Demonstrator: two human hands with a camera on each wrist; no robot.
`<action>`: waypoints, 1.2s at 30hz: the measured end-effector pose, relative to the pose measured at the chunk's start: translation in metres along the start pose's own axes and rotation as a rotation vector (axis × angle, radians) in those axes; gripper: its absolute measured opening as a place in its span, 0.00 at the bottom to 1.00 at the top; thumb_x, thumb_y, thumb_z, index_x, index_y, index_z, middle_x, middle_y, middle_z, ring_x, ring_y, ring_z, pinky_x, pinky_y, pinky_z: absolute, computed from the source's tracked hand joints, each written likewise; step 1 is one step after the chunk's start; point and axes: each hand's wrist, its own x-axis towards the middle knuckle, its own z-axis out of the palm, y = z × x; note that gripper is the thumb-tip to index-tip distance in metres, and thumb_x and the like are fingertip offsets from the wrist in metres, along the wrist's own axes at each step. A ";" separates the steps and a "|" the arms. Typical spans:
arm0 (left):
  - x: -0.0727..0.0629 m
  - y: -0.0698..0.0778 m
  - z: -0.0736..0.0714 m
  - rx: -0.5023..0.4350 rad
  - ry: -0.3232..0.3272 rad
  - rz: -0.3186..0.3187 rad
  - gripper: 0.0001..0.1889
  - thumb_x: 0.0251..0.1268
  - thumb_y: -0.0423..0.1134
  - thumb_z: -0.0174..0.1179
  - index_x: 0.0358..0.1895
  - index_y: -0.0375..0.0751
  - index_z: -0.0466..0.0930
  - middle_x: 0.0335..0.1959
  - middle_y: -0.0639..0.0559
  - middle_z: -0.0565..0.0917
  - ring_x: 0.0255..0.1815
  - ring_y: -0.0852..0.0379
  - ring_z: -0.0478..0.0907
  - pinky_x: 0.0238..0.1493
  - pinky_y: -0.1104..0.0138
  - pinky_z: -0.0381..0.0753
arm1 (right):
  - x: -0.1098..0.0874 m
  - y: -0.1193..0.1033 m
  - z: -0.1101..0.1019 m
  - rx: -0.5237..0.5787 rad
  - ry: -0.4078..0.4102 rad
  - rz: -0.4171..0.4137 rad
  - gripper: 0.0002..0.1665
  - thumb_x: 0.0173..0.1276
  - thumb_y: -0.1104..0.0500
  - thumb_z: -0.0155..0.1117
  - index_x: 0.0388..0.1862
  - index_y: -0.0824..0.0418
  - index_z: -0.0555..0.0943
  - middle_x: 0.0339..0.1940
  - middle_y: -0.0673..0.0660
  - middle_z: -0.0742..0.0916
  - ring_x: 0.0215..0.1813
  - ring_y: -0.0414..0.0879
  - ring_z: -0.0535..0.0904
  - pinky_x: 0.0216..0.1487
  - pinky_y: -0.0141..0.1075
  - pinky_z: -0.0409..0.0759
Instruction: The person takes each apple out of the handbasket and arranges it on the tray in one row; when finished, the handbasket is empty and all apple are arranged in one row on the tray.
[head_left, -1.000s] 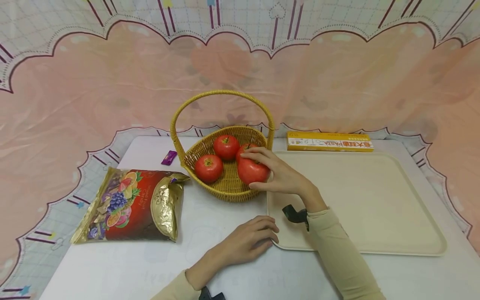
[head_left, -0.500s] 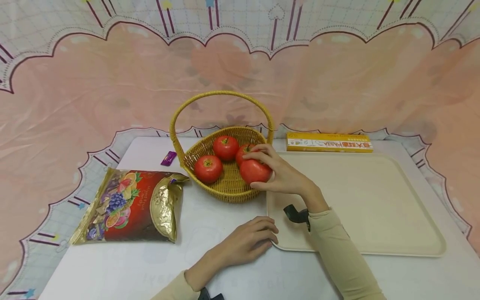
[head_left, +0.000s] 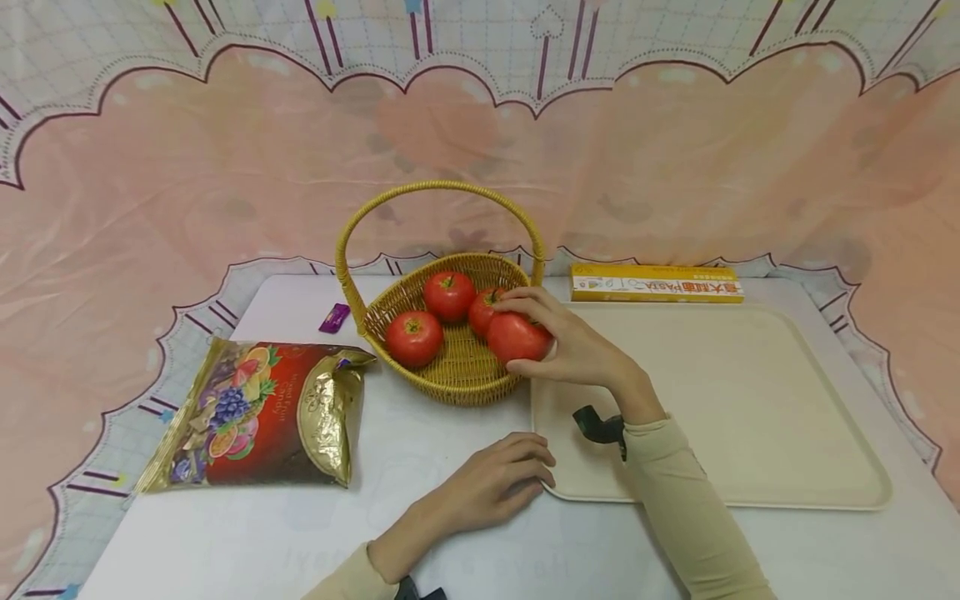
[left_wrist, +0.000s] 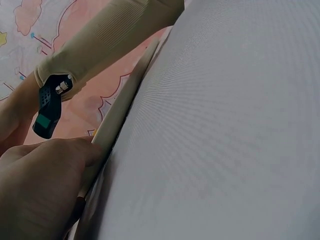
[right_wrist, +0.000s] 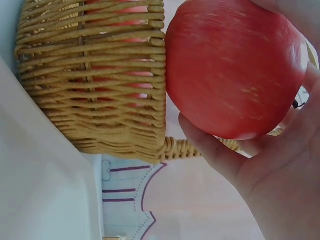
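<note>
My right hand grips a large red apple, fingers over its top and thumb beneath. The apple is at the right rim of the wicker basket; the right wrist view shows this apple above the rim of the woven basket wall. Inside the basket sit a left apple, a back apple and a third apple, partly hidden by my right hand. My left hand rests at the near left corner of the beige tray, fingers touching its edge.
A red and gold candy bag lies left of the basket. Behind it is a small purple wrapped candy. Beyond the tray's back edge lies a yellow pasta box. The basket's tall handle arches over it.
My right hand has moved slightly right with the apple, from inside the basket to its right rim. My left hand stays in place at the tray's corner.
</note>
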 end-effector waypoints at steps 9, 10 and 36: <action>0.001 -0.002 0.002 0.003 -0.002 0.004 0.06 0.67 0.40 0.55 0.43 0.55 0.80 0.53 0.61 0.77 0.67 0.61 0.65 0.68 0.68 0.65 | -0.005 0.002 -0.007 0.001 0.019 0.006 0.35 0.56 0.45 0.70 0.63 0.41 0.70 0.64 0.44 0.69 0.66 0.43 0.66 0.57 0.47 0.76; 0.001 -0.002 0.002 0.003 -0.002 0.005 0.06 0.67 0.40 0.55 0.43 0.55 0.80 0.53 0.61 0.77 0.67 0.61 0.65 0.68 0.68 0.65 | -0.005 0.002 -0.007 0.000 0.019 0.011 0.35 0.56 0.44 0.70 0.62 0.40 0.70 0.64 0.43 0.69 0.66 0.43 0.66 0.57 0.47 0.76; 0.000 0.000 0.003 0.011 0.018 0.014 0.06 0.66 0.39 0.57 0.42 0.55 0.80 0.53 0.60 0.77 0.67 0.60 0.65 0.68 0.68 0.65 | -0.020 0.014 -0.024 -0.035 0.046 0.070 0.37 0.53 0.53 0.74 0.62 0.44 0.71 0.66 0.49 0.69 0.65 0.45 0.67 0.58 0.50 0.74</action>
